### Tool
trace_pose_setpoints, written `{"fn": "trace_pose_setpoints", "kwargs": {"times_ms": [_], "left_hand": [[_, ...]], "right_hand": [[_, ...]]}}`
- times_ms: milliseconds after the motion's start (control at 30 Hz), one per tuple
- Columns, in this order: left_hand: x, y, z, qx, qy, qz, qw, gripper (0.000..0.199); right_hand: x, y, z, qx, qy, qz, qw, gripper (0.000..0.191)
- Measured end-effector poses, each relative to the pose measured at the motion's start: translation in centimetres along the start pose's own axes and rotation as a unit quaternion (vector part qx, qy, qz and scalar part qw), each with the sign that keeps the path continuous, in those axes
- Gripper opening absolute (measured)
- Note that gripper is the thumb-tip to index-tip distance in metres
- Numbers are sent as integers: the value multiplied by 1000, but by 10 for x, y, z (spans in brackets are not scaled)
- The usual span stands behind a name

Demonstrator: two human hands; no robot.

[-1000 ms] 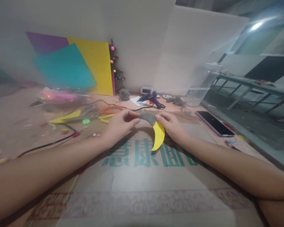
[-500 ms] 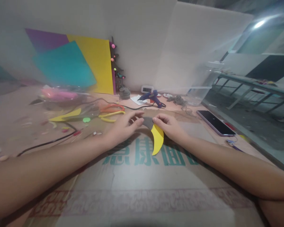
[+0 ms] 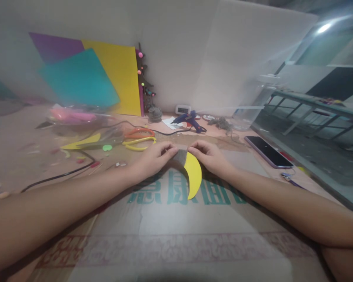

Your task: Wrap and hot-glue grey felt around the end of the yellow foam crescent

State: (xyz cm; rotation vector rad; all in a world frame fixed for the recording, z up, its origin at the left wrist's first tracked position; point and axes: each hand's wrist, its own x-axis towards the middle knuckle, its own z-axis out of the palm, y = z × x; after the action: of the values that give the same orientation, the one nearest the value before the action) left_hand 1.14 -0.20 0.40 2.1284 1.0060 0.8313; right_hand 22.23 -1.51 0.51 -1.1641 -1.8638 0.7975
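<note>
A crescent-shaped yellow cut-out (image 3: 194, 178) hangs between my hands over the board, its free tip pointing down toward me. Its upper left part is covered in grey, finely lined material (image 3: 181, 156) that looks like wound yarn. My left hand (image 3: 157, 156) is closed, thumb and fingers pinching the grey end. Closed as well, my right hand (image 3: 207, 153) pinches at the crescent's upper edge, where grey meets yellow. Whether a loose strand runs between the fingertips is too small to tell.
Yellow- and orange-handled scissors (image 3: 139, 143) lie beyond my left hand. A blue glue gun (image 3: 191, 120) rests at the back, near grey yarn (image 3: 222, 123). A phone (image 3: 268, 152) lies right. Coloured sheets (image 3: 114, 74) lean on the wall. A black cord (image 3: 59, 178) crosses the left.
My left fingers have closed in on the grey end. The crescent has turned slightly, and more of its yellow face shows. My right hand has barely shifted.
</note>
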Motion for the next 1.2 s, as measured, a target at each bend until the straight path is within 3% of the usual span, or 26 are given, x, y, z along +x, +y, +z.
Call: {"fn": "trace_pose_setpoints", "kwargs": {"times_ms": [367,733,867,1000,1067,1200], "left_hand": [[2,-3,0,-11,-11,12,1000,32],[1,0,1,-14,-23,-16,1000,28],[2,-4,1,-47,10,-27,998,32],[1,-4,-1,-67,61,-52,995,32],[0,-3,-2,-76,71,-58,993,32],[0,-2,-3,-91,93,-26,991,34]], "right_hand": [[1,6,0,-18,15,-14,1000,22],[1,5,0,-19,11,-8,1000,22],[1,4,-2,-23,68,-46,996,20],[-1,-2,-6,-103,126,-107,981,19],[-2,-5,-5,-133,88,-91,983,24],[-6,-9,-2,-114,-50,-22,992,30]]}}
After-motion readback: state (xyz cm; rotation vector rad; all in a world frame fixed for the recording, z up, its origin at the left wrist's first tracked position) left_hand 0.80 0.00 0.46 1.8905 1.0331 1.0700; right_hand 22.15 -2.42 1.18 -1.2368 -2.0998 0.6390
